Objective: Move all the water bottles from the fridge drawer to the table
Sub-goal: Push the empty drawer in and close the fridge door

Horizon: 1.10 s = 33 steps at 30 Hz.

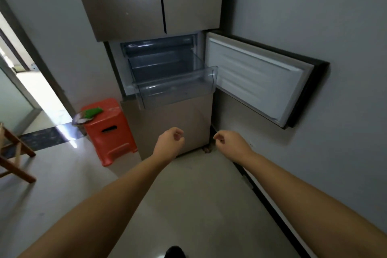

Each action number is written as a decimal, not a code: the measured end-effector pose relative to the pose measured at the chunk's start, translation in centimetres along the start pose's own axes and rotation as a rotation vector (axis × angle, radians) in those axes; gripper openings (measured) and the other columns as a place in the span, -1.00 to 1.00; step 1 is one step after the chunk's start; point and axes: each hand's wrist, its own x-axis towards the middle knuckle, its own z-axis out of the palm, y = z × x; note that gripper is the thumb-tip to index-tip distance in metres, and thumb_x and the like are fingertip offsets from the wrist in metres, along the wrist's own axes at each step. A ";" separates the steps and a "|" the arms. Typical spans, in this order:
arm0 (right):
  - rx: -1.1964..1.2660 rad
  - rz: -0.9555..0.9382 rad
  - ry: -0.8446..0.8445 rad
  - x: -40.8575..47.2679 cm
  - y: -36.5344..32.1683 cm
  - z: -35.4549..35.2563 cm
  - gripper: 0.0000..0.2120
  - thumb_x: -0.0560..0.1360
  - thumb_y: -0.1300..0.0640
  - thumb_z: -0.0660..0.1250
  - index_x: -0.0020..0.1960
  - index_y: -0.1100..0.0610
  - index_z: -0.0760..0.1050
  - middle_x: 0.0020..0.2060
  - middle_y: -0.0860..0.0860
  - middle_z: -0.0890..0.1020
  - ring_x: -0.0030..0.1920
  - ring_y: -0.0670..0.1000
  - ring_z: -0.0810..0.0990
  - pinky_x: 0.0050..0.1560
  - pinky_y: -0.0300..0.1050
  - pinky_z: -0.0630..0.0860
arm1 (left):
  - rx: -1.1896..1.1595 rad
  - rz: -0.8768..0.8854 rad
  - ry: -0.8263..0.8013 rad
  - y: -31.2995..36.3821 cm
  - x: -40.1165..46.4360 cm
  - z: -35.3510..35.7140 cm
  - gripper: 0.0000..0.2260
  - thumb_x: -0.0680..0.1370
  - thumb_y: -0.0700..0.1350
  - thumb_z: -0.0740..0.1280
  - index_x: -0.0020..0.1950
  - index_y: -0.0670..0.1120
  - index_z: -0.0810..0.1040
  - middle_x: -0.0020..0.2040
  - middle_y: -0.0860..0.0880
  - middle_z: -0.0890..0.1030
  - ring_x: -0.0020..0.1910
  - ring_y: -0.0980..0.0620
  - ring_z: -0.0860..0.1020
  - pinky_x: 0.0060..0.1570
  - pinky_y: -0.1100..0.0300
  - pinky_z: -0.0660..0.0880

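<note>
- My left hand [170, 142] hangs in front of the fridge [146, 2], below the pulled-out drawer; its fingers are curled inward into a loose fist and hold nothing
- My right hand [227, 142] is level with it and a little apart, nearer the wall; its fingers are likewise curled, thumb against forefinger, and grip nothing
- Both forearms are bare and reach forward from the lower edge of the view
- Fridge drawer [176, 92]: clear plastic, drawn forward out of the open compartment; no water bottle can be made out inside it, though the plastic blurs its contents
- Compartment door [257, 77]: swung open to the right, white inner lining facing me, its edge near the grey wall [314, 6]
- Upper fridge doors are closed; the lower front panel below the drawer is closed too
- Orange stool [109, 132]: stands on the floor just beside the fridge on the left; a plate [80, 120] with something green on it rests at its top edge
- Wooden chair [14, 157]: partly visible at the far left, well apart from the fridge
</note>
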 end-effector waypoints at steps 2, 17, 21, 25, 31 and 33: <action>0.018 0.007 0.003 3.3 -0.6 0.3 -0.73 0.53 0.15 0.21 0.18 0.12 0.56 0.13 0.08 0.62 0.12 0.08 0.58 0.15 0.00 0.52 | 0.008 0.014 -0.001 -0.4 3.2 -1.0 -0.77 0.54 -0.19 0.29 0.18 -0.14 0.56 0.10 -0.09 0.62 0.06 0.04 0.54 -0.01 0.32 0.34; 0.124 -0.014 0.011 23.9 -1.5 -0.1 -0.77 0.57 0.15 0.22 0.15 0.13 0.57 0.08 0.06 0.63 0.06 0.02 0.58 0.06 -0.12 0.49 | -0.131 -0.120 -0.012 -2.5 23.0 -2.8 -0.79 0.59 -0.10 0.26 0.16 -0.15 0.54 0.02 -0.04 0.56 0.06 -0.02 0.54 0.01 0.16 0.44; 0.272 0.022 -0.039 29.8 0.2 -1.3 -0.81 0.57 0.17 0.24 0.12 0.16 0.57 -0.03 0.01 0.61 -0.01 -0.04 0.56 0.00 -0.22 0.43 | -0.492 -0.403 0.016 -2.1 27.6 -1.9 -0.69 0.62 -0.02 0.20 0.22 -0.23 0.47 0.02 -0.17 0.58 -0.10 -0.05 0.55 0.07 0.01 0.49; 0.503 0.157 -0.118 35.0 2.2 -2.0 -0.80 0.59 0.12 0.20 0.15 0.16 0.50 0.01 0.09 0.63 -0.05 0.05 0.62 0.08 0.01 0.54 | -0.727 -0.580 0.111 -2.5 31.2 -1.1 -0.61 0.63 -0.01 0.18 0.35 -0.23 0.35 -0.02 -0.19 0.56 -0.14 -0.06 0.54 -0.04 0.01 0.50; 0.810 0.339 -0.246 40.5 2.8 -2.3 -0.68 0.64 0.06 0.13 0.33 0.17 0.37 0.09 0.12 0.59 0.06 0.08 0.59 0.08 0.00 0.54 | -1.222 -0.716 0.188 -3.0 34.2 -0.5 -0.74 0.62 -0.07 0.21 0.27 -0.13 0.39 -0.13 -0.13 0.54 -0.12 -0.05 0.54 -0.06 0.03 0.50; 0.944 0.404 -0.277 42.0 2.6 -2.3 -0.61 0.65 0.04 0.11 0.41 0.19 0.30 0.18 0.17 0.57 0.14 0.12 0.58 0.14 0.06 0.54 | -1.298 -0.699 0.211 -3.2 35.2 -0.7 -0.68 0.61 -0.04 0.21 0.34 -0.12 0.36 -0.04 -0.14 0.56 0.01 -0.09 0.55 0.09 -0.01 0.48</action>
